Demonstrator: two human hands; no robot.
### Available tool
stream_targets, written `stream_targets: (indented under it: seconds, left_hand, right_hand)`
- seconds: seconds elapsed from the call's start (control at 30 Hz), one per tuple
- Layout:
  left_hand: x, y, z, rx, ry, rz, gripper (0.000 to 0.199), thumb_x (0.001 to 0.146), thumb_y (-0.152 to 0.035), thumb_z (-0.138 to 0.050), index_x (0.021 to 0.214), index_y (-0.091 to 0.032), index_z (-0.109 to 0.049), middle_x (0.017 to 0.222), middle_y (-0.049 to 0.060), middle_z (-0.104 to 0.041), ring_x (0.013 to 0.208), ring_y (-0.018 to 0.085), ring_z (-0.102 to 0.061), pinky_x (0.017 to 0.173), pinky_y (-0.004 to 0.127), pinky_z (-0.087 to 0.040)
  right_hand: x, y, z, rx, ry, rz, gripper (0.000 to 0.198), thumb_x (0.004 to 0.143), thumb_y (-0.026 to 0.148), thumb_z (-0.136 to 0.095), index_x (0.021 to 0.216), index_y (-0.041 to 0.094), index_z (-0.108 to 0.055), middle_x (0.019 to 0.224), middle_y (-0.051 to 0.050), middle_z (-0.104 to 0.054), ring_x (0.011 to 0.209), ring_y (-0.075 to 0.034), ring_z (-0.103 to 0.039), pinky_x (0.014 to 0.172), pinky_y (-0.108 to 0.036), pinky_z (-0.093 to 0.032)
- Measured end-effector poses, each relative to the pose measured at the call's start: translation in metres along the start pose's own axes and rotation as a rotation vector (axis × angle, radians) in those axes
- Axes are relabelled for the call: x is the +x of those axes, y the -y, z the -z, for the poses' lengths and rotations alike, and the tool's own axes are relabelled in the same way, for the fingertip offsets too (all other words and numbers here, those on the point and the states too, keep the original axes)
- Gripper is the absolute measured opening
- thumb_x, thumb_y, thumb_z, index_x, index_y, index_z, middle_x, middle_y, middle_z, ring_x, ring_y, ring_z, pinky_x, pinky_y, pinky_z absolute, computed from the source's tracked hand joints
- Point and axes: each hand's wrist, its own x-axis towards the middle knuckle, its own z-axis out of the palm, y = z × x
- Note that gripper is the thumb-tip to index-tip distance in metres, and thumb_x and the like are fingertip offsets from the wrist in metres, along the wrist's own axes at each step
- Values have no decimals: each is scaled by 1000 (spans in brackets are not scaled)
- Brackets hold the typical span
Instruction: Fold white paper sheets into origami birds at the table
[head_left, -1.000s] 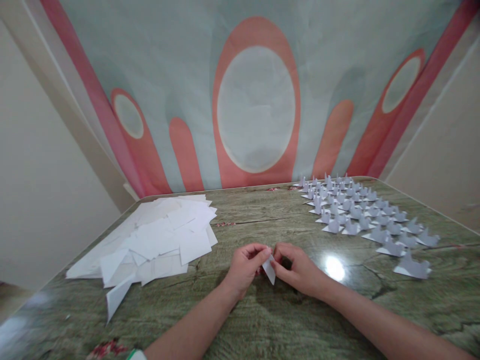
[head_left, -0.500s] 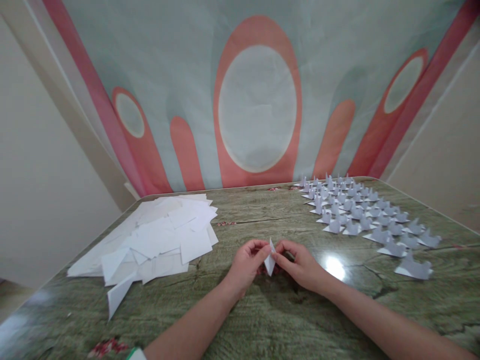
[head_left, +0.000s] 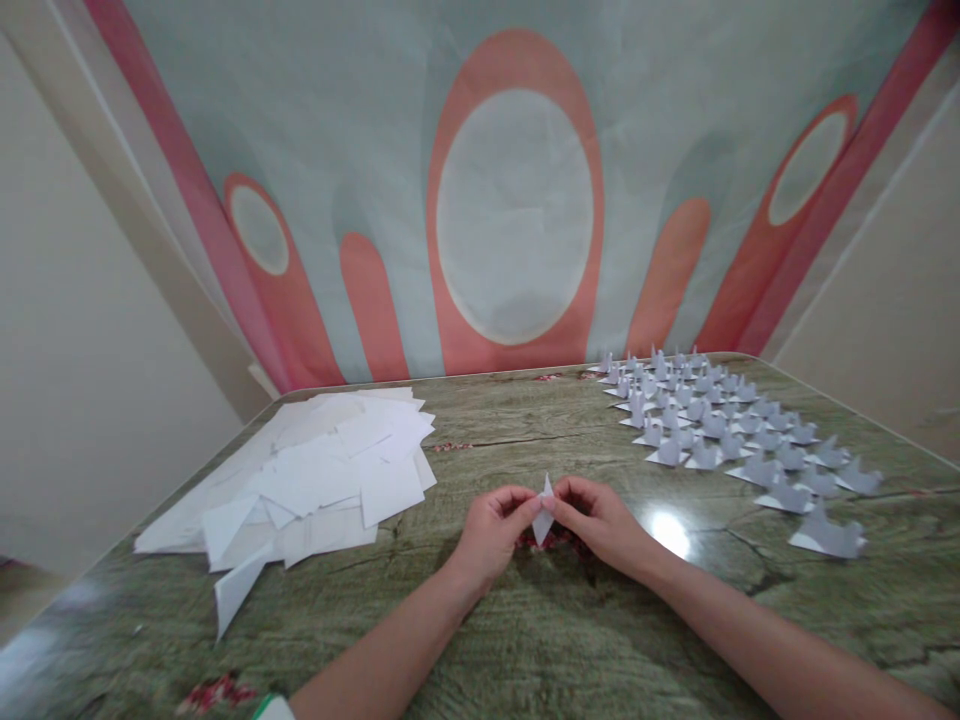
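Between my two hands is a small piece of folded white paper (head_left: 545, 522), narrow and diamond-shaped, with one point up and one down. My left hand (head_left: 495, 525) pinches its left side between thumb and fingers. From the right, my right hand (head_left: 598, 525) pinches the other side, the two thumbs close together at its middle. Part of the paper is covered by the thumbs and fingertips. Both hands are held over the middle of the wood-patterned table (head_left: 517, 640).
On the left lies a loose, spread pile of white paper sheets (head_left: 322, 470), with a folded piece (head_left: 238, 592) jutting from its near edge. Several rows of folded paper figures (head_left: 709, 425) stand on the right. A patterned backdrop (head_left: 517, 215) rises behind the table.
The folded paper has turned slightly between my fingers and now stands more upright, its tip a little farther right. My hands have barely shifted. The pile and the figures are unchanged.
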Motion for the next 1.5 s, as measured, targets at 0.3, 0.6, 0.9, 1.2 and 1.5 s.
stream_targets:
  seconds: [0.3, 0.6, 0.9, 1.2, 1.5]
  left_hand:
    - [1, 4, 0, -61, 7, 12, 35, 64, -38, -74, 86, -12, -66, 68, 3, -66, 55, 12, -55, 51, 21, -42]
    - [3, 11, 2, -62, -19, 12, 41, 64, -33, -75, 95, -12, -57, 69, 1, -64, 51, 8, -54, 49, 18, -41]
    - [-2, 6, -6, -12, 156, 13, 23, 64, -25, -73, 79, -11, -62, 65, 2, -65, 60, 12, -59, 61, 23, -45]
    - [-1, 9, -3, -16, 131, 39, 33, 65, -23, -72, 92, -10, -57, 63, 2, -65, 56, 12, -60, 56, 21, -45]
    - [0, 10, -3, -30, 89, 41, 48, 66, -29, -72, 104, -13, -49, 63, 1, -66, 54, 12, -59, 55, 23, -46]
  right_hand:
    - [0, -4, 3, -26, -16, 33, 26, 82, 40, -53, 71, 17, -53, 63, 1, -56, 56, -12, -50, 52, -23, -40]
    - [-1, 3, 2, -67, -56, 56, 25, 84, 39, -50, 74, 17, -56, 64, 0, -59, 59, -14, -54, 56, -25, -42]
    - [-4, 4, -1, -303, -210, 194, 19, 85, 30, -48, 71, 18, -53, 65, 0, -56, 63, -14, -51, 60, -25, -40]
    - [1, 1, 3, -162, -41, 64, 24, 86, 38, -47, 76, 18, -56, 65, 0, -59, 59, -13, -54, 55, -23, -43]
    - [2, -9, 0, 20, -58, -5, 32, 82, 48, -50, 77, 17, -57, 59, 0, -59, 54, -14, -55, 51, -24, -43]
